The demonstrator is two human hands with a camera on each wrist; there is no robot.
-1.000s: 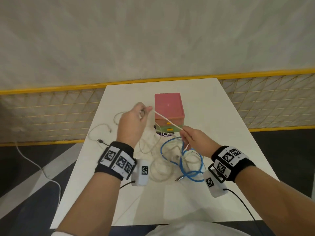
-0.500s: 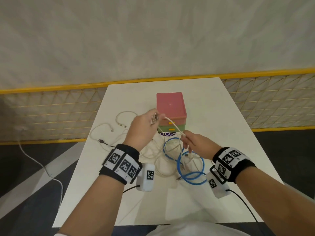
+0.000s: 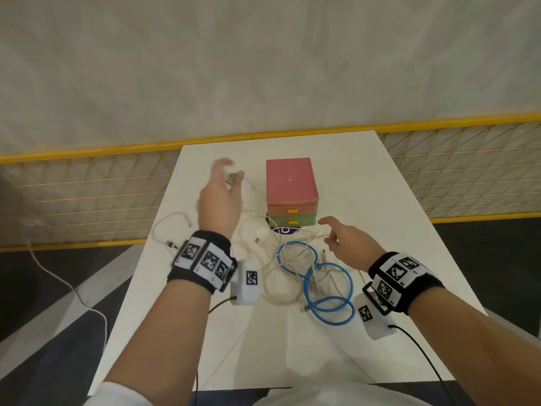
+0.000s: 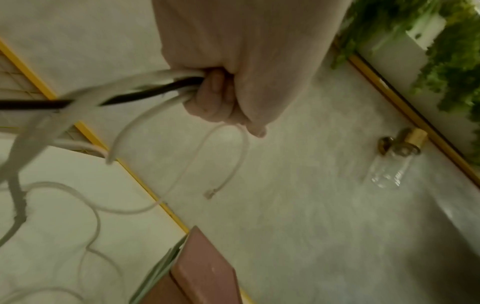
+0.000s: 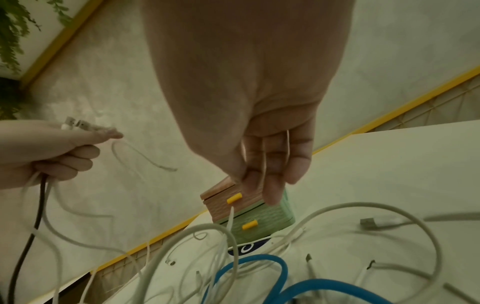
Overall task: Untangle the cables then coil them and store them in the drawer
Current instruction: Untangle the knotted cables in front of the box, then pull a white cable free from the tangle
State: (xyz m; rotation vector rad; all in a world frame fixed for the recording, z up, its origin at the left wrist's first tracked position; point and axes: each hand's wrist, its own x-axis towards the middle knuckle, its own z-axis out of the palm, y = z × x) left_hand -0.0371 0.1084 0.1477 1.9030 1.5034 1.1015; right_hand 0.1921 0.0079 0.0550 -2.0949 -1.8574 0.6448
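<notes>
Off to the far left of both hands, thin white leads trail loose across the white table (image 3: 380, 183), one ending in a small dark plug. Next comes the left hand (image 3: 220, 197), raised above the table and beside the drawer box (image 3: 291, 190). Its fingers are curled round a bundle of white cables (image 4: 145, 82) and 1 black cable (image 4: 130, 96), with 2 metal USB plugs (image 5: 75, 123) sticking out past the thumb. Half a second ago this hand sat low and close to the other; it has swung up and away to the left, which I judge is drawing those strands out of the knot. Between the hands lies the tangle itself: pale cables looped over one another, with a blue cable (image 3: 322, 285) curled in about 3 rings nearest the right wrist. Nothing is coiled yet, and both drawers, pink above green, look closed. Rightmost, the right hand (image 3: 349, 244) hovers just past the green drawer's front. It has let go of the taut white strand it pinched before; its fingers now hang straight and relaxed, with thin white strands (image 5: 287, 148) draped across them rather than gripped. Untangling looks only partly done.
</notes>
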